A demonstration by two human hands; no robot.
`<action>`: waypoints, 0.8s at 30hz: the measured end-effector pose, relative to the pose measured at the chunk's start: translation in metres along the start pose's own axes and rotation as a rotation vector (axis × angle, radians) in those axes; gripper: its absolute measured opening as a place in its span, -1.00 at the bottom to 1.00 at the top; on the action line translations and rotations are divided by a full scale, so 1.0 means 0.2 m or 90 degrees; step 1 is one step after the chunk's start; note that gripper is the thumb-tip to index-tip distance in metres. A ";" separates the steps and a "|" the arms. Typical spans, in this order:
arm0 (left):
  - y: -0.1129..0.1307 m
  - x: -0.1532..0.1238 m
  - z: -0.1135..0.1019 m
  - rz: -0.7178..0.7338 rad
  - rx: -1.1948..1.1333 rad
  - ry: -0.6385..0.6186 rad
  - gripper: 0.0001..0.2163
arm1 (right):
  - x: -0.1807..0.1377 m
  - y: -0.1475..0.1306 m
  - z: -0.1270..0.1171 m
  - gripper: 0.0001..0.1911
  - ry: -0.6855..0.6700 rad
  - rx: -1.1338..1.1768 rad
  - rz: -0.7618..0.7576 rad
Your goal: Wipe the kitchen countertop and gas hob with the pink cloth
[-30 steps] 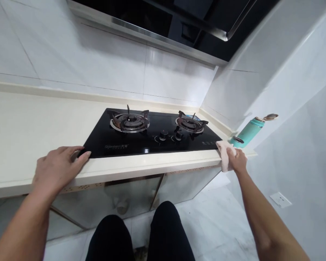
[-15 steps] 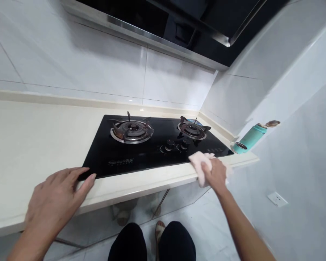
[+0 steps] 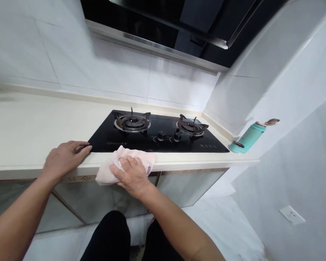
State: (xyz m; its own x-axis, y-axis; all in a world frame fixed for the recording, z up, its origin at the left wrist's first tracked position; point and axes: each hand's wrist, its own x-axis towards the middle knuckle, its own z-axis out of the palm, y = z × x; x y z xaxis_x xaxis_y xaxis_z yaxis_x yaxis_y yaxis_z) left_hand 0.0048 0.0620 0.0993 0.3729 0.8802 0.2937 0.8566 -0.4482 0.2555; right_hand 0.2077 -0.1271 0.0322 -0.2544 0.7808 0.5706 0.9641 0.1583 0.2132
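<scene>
My right hand (image 3: 133,175) presses a pale pink cloth (image 3: 105,173) onto the front edge of the cream countertop (image 3: 43,127), its fingers curled over the fabric. Part of the cloth touches the front rim of the black gas stove (image 3: 163,145), and a corner hangs over the counter's edge. My left hand (image 3: 66,157) rests on the counter beside the stove's front left corner, holding nothing. Its thumb and fingers are apart and touch that corner. Two burners with black pan supports, the left burner (image 3: 133,123) and the right burner (image 3: 191,127), stand behind two control knobs (image 3: 168,136).
A teal bottle (image 3: 251,137) stands at the counter's right end against the wall, with a teal cup lid (image 3: 236,146) beside it. The range hood (image 3: 163,32) hangs low above the stove. Cabinet doors (image 3: 97,199) sit below the counter, close to my legs.
My right hand has slid the cloth leftward along the counter's front edge, from the stove's right part to its left part. My left hand stays by the stove's corner. The camera view has shifted.
</scene>
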 end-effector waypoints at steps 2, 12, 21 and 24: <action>0.00 0.00 0.01 -0.024 0.009 0.020 -0.50 | -0.12 0.13 0.02 -0.36 0.016 0.007 -0.016; 0.03 0.00 0.02 -0.075 0.010 0.063 -0.52 | -1.29 1.23 -0.27 -0.52 0.072 -0.151 0.101; 0.03 -0.02 0.05 0.016 -0.120 0.133 -0.59 | -1.78 1.73 -0.53 -0.45 -0.036 -0.248 0.247; 0.03 -0.03 0.05 0.043 -0.148 0.136 -0.58 | -1.75 1.67 -0.51 -0.39 -0.051 -0.281 0.320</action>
State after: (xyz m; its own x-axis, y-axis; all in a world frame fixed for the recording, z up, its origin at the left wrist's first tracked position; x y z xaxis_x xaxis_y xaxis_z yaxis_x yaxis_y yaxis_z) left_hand 0.0117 0.0543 0.0901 0.3215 0.8053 0.4981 0.7193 -0.5498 0.4247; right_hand 0.6118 -0.4094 -0.0146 0.2405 0.7396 0.6286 0.8378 -0.4852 0.2504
